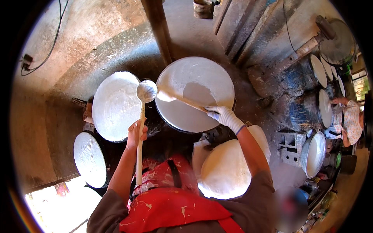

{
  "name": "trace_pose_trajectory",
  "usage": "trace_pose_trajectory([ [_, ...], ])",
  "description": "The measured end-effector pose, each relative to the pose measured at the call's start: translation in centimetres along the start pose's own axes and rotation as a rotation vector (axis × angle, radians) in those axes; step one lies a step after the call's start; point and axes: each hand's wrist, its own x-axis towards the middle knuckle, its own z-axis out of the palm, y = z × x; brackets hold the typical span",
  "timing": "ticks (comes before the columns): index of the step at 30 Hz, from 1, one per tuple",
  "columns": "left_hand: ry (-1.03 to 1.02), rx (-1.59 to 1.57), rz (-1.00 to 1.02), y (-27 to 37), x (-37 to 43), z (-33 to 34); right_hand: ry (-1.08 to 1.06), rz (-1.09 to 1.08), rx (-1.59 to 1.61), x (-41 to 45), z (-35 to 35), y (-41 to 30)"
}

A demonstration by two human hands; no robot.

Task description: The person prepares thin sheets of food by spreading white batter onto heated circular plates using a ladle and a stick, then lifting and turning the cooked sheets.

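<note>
My bare left hand (pixel 136 132) grips the long pale handle of a metal ladle (pixel 147 91), its round bowl pointing away from me. My right hand (pixel 225 116), in a striped white knit glove, holds a slim wooden stick or spreader (pixel 189 103). The stick's far end is blurred white, above the left part of a large round white surface (pixel 201 116) on a dark drum-like base. A greyer, wet-looking patch (pixel 198 91) shows on that surface. Left of the ladle lies a second round white surface (pixel 116 107), brighter and rough at its rim.
At lower left stands another white-topped drum (pixel 90 158). Domed white sheets (pixel 227 169) lie near my right side. Farther right are several white-topped blue drums (pixel 306 109), concrete blocks (pixel 288 148), a metal basin (pixel 314 154) and another person (pixel 351 122). A post (pixel 157 29) rises ahead.
</note>
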Motion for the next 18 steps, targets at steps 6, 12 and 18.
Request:
trace_pose_trajectory([
  [6, -0.011, 0.032, -0.005, 0.3, -0.8, 0.7, 0.279, 0.221, 0.171, 3.2, -3.2, 2.1],
  [12, 0.023, 0.043, 0.0, 0.5, -0.8, 0.2, 0.011, 0.085, 0.097, 3.5, -2.2, 0.7],
  [18, 0.022, 0.049, 0.032, 0.8, -0.3, -0.6, -0.162, 0.235, 0.203, -2.4, -4.3, -1.3],
])
